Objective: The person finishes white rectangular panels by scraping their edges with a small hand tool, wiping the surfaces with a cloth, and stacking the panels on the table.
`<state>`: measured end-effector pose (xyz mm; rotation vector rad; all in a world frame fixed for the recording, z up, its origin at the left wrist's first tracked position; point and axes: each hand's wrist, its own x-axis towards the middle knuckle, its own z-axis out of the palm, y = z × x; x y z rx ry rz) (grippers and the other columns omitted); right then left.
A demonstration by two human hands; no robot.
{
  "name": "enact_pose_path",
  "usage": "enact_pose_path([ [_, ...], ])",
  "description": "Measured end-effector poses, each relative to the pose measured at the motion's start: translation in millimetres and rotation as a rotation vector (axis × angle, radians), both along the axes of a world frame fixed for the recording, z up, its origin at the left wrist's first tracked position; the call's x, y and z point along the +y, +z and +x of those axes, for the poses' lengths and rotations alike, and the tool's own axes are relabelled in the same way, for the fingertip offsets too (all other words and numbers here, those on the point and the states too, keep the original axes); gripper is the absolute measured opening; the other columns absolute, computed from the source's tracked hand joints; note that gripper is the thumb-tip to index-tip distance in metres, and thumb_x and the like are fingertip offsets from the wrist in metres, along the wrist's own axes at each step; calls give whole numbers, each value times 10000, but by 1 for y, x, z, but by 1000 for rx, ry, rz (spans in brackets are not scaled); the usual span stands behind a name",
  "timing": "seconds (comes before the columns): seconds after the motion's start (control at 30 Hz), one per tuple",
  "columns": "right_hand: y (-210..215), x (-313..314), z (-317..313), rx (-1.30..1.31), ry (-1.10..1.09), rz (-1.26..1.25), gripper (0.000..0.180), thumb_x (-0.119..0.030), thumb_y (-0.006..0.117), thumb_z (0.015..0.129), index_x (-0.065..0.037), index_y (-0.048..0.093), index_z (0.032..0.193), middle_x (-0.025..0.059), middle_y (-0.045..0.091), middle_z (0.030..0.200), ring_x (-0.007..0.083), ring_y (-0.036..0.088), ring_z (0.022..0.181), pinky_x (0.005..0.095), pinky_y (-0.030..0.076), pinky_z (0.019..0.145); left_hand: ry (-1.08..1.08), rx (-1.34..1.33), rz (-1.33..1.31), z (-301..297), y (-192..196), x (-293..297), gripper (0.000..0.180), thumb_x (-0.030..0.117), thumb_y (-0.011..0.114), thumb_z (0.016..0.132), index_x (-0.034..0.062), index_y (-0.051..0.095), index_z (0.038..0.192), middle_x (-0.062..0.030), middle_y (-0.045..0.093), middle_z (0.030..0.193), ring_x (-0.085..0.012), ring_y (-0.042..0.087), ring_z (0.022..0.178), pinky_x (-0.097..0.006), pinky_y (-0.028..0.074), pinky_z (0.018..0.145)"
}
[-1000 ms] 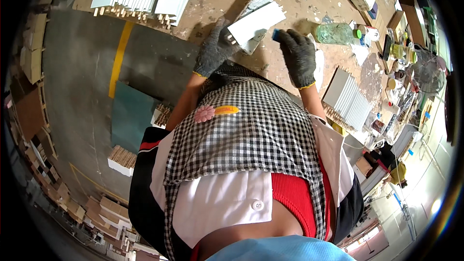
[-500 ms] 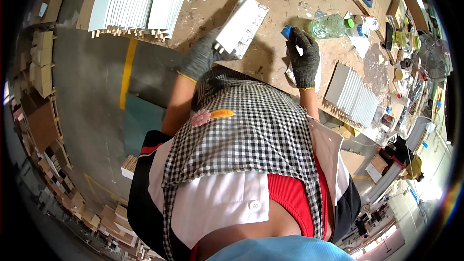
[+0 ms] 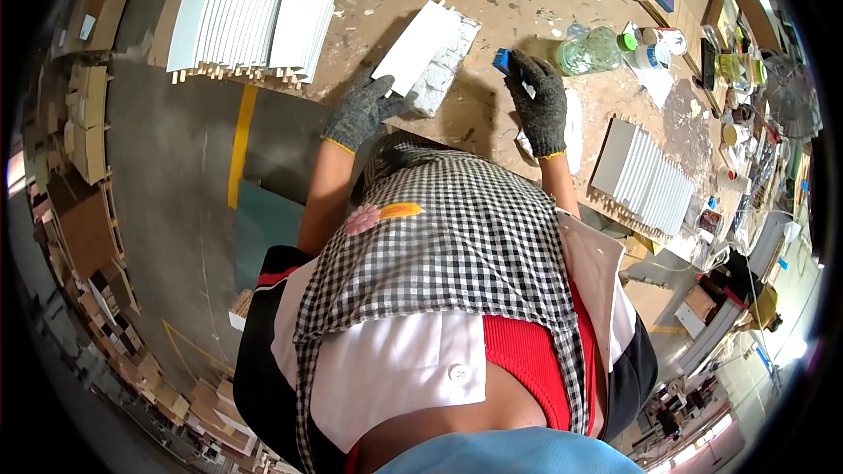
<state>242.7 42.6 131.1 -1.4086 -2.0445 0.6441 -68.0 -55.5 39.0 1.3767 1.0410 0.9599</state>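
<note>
The fingers of the left hand (image 3: 362, 110), in a grey knitted glove with a yellow cuff, are clamped on the near corner of a white rectangular tile block (image 3: 426, 57) with a rough, lumpy side. The block lies tilted on the brown paint-stained wooden worktop (image 3: 492, 0), its long side running away toward the far right, and its near end juts past the worktop's edge where the hand holds it.

The fingers of the right hand (image 3: 537, 105), in a matching grey glove, are closed together on a small blue tool (image 3: 503, 62), which sticks out on the left of the fist, just right of the block and apart from it. Under the right wrist a white flat piece (image 3: 572, 127) lies on the worktop.

Far right of the right hand, a clear green-tinted plastic bottle (image 3: 590, 50) lies on its side, with small white pots (image 3: 657, 46) just beyond it. To the near right, a row of white panels standing on edge (image 3: 645, 177) sits on the worktop. To the far left, a larger stack of white panels on edge (image 3: 250, 22) rests on wooden strips. A yellow line (image 3: 241, 145) runs along the grey floor (image 3: 167, 184) to the left. The person wears a black-and-white checked apron (image 3: 439, 254).
</note>
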Motion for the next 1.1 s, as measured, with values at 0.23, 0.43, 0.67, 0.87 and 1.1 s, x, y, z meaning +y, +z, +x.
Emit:
enact_pose_path([
  [0.23, -16, 30, 7, 69, 72, -45, 371, -107, 750, 890, -107, 714, 1258, 141, 725, 1190, 315, 702, 1055, 389, 555, 886, 353, -180, -388, 8, 5, -7, 448, 301, 732, 936, -3, 668, 1259, -255, 653, 1243, -367, 667, 1107, -433, 583, 914],
  [0.43, 7, 41, 56, -274, 317, -323, 413, -290, 711, 934, -101, 674, 1300, 182, 708, 1114, 359, 680, 1042, 438, 548, 890, 324, 212, -432, 13, 31, -1, 412, 307, 715, 928, -18, 640, 1170, -204, 669, 1096, -316, 672, 1029, -443, 582, 812],
  [0.67, 20, 74, 250, -370, -207, -558, 355, -403, 718, 882, -97, 767, 1056, 181, 750, 1010, 376, 713, 957, 441, 554, 882, 611, 145, -670, -12, 23, -39, 205, 177, 663, 911, 14, 626, 1030, -188, 664, 943, -359, 653, 913, -474, 547, 746],
  [0.87, -68, 157, 383, -683, -793, -382, 479, -520, 618, 871, -117, 763, 1085, 231, 713, 1141, 432, 670, 1095, 503, 529, 944, 666, 45, -317, -42, -15, -57, 289, 229, 521, 1041, 28, 619, 1225, -146, 661, 1141, -258, 661, 1026, -375, 559, 847],
  [1.1, 17, 111, 271, -620, -535, -248, 489, -502, 621, 959, -57, 742, 1121, 231, 721, 1054, 441, 677, 996, 514, 532, 841, 798, -95, -340, -30, 8, -63, 340, 153, 464, 1075, -16, 569, 1350, -138, 624, 1321, -229, 632, 1193, -345, 554, 990],
])
